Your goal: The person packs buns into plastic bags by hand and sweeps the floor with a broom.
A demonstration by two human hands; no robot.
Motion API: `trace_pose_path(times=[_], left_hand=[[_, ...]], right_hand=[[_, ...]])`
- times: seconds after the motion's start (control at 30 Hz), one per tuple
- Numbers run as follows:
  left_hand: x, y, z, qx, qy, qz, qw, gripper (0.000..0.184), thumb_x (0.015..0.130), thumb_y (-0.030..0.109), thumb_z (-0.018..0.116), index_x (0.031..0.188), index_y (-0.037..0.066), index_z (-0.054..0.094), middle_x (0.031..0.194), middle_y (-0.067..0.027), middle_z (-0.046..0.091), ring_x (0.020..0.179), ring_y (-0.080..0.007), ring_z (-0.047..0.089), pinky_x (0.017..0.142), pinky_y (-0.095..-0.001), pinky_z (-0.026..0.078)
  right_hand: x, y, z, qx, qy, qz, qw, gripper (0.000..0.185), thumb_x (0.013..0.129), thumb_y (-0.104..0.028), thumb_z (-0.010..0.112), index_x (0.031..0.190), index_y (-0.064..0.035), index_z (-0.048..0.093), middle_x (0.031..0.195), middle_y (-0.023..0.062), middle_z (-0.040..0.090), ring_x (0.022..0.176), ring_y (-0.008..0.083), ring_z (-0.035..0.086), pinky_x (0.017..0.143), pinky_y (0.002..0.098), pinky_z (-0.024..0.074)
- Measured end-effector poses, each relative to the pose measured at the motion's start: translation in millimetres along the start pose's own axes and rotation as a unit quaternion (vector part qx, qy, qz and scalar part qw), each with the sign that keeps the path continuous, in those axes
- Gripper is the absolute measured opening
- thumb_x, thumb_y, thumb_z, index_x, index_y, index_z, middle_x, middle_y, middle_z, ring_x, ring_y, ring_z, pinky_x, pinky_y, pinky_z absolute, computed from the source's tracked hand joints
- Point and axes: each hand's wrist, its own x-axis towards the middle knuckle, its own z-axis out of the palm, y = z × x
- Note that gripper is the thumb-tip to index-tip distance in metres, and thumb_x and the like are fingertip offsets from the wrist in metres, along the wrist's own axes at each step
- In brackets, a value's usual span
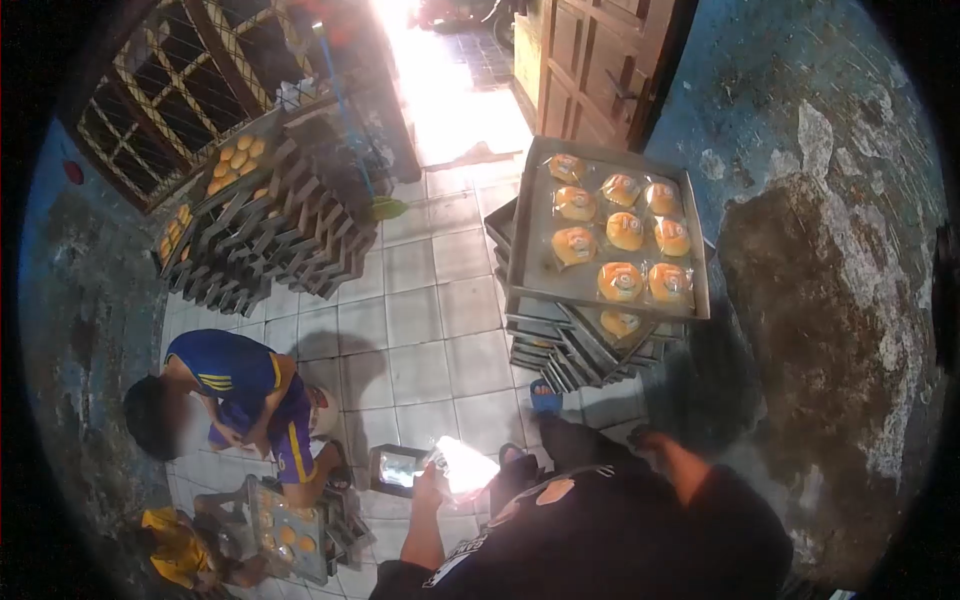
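My left hand [430, 486] is low in front of me, its fingers closed on a shiny sheet of plastic [466, 468], so washed out by glare that its exact form is lost. Just beside that hand, a shallow dark box [392, 470] on the tiles has clear, glossy plastic in it. My right hand [652, 441] hangs by my side, below a stack of metal trays, and no held thing shows there. Its fingers are too dark and blurred to read. Buns in printed clear wrappers [625, 231] lie on the top tray [560, 285] of that stack.
Left of the doorway stand zigzag-stacked trays [300, 225] with unwrapped buns [240, 158]. A person in blue and purple [235, 375] sits at left; another in yellow [175, 545] is near a low tray of buns [287, 560]. An open wooden door [600, 75] is behind the tall stack.
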Motion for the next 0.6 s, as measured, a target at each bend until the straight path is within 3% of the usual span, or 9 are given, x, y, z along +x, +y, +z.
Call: trace_pose_path(times=[0.07,0.1,0.2,0.33,0.4,0.47,0.53,0.57,0.6], left_hand=[[-23.3,-12.4,-16.1,-0.198,0.015,0.006,0.98,0.041,0.103,0.029,0.057,0.131,-0.001,0.058,0.119,-0.013,0.067,0.104,-0.0274,0.067,0.087,-0.0424,0.056],[-44.2,-11.3,-12.9,-0.353,0.022,0.03,0.935,0.044,0.105,0.03,0.052,0.133,-0.003,0.056,0.126,-0.0163,0.064,0.111,-0.0305,0.065,0.094,-0.0461,0.055],[-81.4,-36.8,-28.7,-0.438,-0.001,0.038,0.898,0.044,0.106,0.029,0.047,0.135,-0.003,0.053,0.128,-0.0173,0.063,0.113,-0.0327,0.065,0.1,-0.0481,0.052],[-119.8,-62.0,-19.3,-0.422,0.052,0.016,0.905,0.042,0.106,0.025,0.046,0.138,-0.002,0.051,0.128,-0.0173,0.063,0.117,-0.0334,0.063,0.102,-0.0485,0.051],[-122.2,-70.2,-14.5,-0.305,0.061,-0.034,0.95,0.043,0.106,0.026,0.046,0.138,-0.002,0.052,0.127,-0.0171,0.063,0.118,-0.0325,0.063,0.101,-0.0474,0.051],[-113.5,-67.1,-23.2,-0.08,0.069,-0.054,0.993,0.056,0.104,0.045,0.051,0.139,0.002,0.053,0.121,-0.0166,0.065,0.107,-0.0297,0.065,0.089,-0.0453,0.053],[-69.1,-75.6,-26.5,-0.103,-0.102,0.117,0.983,0.052,0.103,0.043,0.054,0.135,0.002,0.056,0.114,-0.0144,0.068,0.103,-0.0282,0.067,0.086,-0.0403,0.054],[-75.8,-48.6,-18.5,-0.037,-0.11,0.208,0.971,0.048,0.105,0.037,0.05,0.136,0.0,0.055,0.119,-0.0157,0.067,0.107,-0.0295,0.066,0.092,-0.0438,0.054],[-69.5,-11.5,-1.3,-0.071,-0.113,0.193,0.972,0.045,0.106,0.033,0.049,0.135,-0.001,0.054,0.12,-0.0168,0.067,0.109,-0.0302,0.066,0.094,-0.0458,0.055]], right_hand=[[1.6,-10.2,-21.0,-0.065,0.017,0.006,0.998,0.041,0.097,-0.03,0.059,0.135,-0.0139,0.06,0.136,0.0115,0.06,0.123,0.0321,0.056,0.102,0.0439,0.0467],[5.9,-18.1,-32.7,-0.098,0.039,0.0,0.994,0.04,0.097,-0.031,0.059,0.133,-0.0127,0.062,0.133,0.012,0.062,0.12,0.0319,0.057,0.1,0.0439,0.0475],[21.0,-60.6,-75.9,-0.145,0.13,-0.027,0.98,0.039,0.096,-0.033,0.059,0.126,-0.0093,0.067,0.122,0.0135,0.068,0.111,0.0314,0.063,0.093,0.0439,0.0499],[37.8,-134.3,-110.4,-0.064,0.21,-0.108,0.97,0.04,0.096,-0.034,0.06,0.12,-0.0031,0.067,0.117,0.0177,0.07,0.107,0.0322,0.066,0.091,0.0443,0.051],[18.8,-173.2,-114.5,-0.004,0.238,-0.137,0.961,0.04,0.096,-0.035,0.062,0.119,-0.0025,0.066,0.116,0.0187,0.069,0.107,0.032,0.066,0.091,0.0428,0.0513],[2.6,-177.7,-91.0,0.064,0.274,-0.147,0.948,0.043,0.095,-0.038,0.064,0.121,-0.0043,0.066,0.117,0.0177,0.07,0.109,0.0305,0.066,0.092,0.0399,0.0514],[-34.0,-173.4,-72.2,0.124,0.255,-0.074,0.956,0.046,0.094,-0.04,0.065,0.126,-0.0065,0.065,0.122,0.016,0.069,0.113,0.0303,0.065,0.096,0.0402,0.05],[-39.5,-152.5,-58.1,0.13,0.259,-0.067,0.955,0.046,0.094,-0.04,0.065,0.126,-0.0065,0.065,0.122,0.016,0.069,0.113,0.0303,0.065,0.096,0.0402,0.05],[-29.1,-101.9,-24.4,0.153,0.229,-0.036,0.961,0.047,0.093,-0.041,0.064,0.127,-0.0073,0.065,0.123,0.0153,0.069,0.114,0.03,0.065,0.097,0.0404,0.0493]])
